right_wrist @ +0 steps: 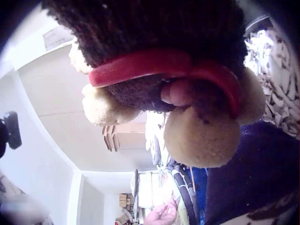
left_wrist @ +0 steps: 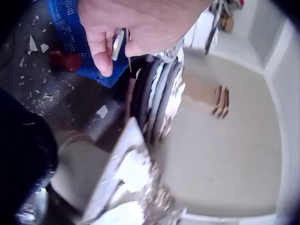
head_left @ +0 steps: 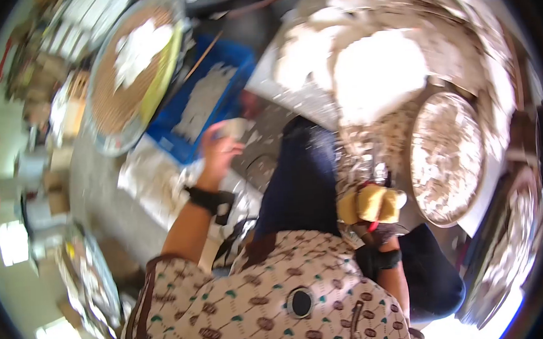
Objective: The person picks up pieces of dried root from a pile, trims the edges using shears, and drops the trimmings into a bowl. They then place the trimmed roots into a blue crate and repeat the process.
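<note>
At the blue tray's near edge, my bare left hand (head_left: 219,149) pinches a small pale piece (head_left: 236,129). The left wrist view shows that hand (left_wrist: 138,23) from close by, the piece's thin edge (left_wrist: 118,45) between thumb and fingers. My right hand (head_left: 377,216) wears a dark knitted glove with yellow finger covers (head_left: 373,202). Its fingers curl round a red-handled tool (head_left: 372,226); in the right wrist view the red handles (right_wrist: 140,67) cross the glove (right_wrist: 145,30). What the tool's far end is, I cannot tell.
A blue tray (head_left: 235,58) with pale scraps stands beyond my left hand, beside a round tray (head_left: 111,103) with white pieces. At right, a board (head_left: 266,76) bears bright white pieces and scraps near an oval tray of shavings (head_left: 446,159). My dark-clothed leg (head_left: 300,174) lies between.
</note>
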A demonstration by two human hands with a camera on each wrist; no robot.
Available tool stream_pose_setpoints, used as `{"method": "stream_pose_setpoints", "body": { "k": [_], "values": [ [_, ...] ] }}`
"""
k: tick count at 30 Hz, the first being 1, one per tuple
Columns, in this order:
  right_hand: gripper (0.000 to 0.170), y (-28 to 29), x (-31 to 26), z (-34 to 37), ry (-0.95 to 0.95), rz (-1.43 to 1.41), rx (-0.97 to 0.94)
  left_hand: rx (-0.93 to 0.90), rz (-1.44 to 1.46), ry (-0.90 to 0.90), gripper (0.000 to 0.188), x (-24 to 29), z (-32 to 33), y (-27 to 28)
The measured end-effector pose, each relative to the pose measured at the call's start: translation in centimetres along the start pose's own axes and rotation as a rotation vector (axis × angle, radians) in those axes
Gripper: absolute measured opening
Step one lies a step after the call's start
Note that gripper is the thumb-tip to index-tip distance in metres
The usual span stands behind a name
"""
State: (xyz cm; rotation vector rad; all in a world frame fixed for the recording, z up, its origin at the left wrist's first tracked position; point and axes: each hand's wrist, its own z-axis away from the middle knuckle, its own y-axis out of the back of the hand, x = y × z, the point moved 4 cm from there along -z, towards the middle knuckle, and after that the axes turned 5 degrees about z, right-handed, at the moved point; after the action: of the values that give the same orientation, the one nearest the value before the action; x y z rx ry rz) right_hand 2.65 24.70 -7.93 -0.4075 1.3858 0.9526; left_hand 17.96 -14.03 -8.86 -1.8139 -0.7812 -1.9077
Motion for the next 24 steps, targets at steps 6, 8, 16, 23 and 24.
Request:
{"method": "stream_pose_setpoints", "body": {
  "k": [6,8,16,23,24],
  "values": [
    [0.027,-0.3,0.2,-1.6,0.081,-0.323,0.022,0.243,0.390,0.232,0.034,7.1,-6.5,-0.9],
    [0.024,-0.3,0.7,-1.5,0.065,-0.450,0.055,0.047,0.308,0.186,0.038,10.3,-8.4,-5.3],
    [0.027,0.6,-0.7,-1.0,0.099,-0.541,0.068,-0.136,-0.264,-0.088,0.037,10.0,-15.0,-13.7],
    [0.030,-0.5,1.5,-1.3,0.002,-0.889,-0.038,-0.026,-1.013,-0.157,0.063,7.8,-16.7,-13.4],
    [0.031,-0.7,1.8,-1.0,-0.063,-1.046,-0.056,-0.013,-1.017,-0.163,0.064,7.7,-16.4,-13.2]
  ]
}}
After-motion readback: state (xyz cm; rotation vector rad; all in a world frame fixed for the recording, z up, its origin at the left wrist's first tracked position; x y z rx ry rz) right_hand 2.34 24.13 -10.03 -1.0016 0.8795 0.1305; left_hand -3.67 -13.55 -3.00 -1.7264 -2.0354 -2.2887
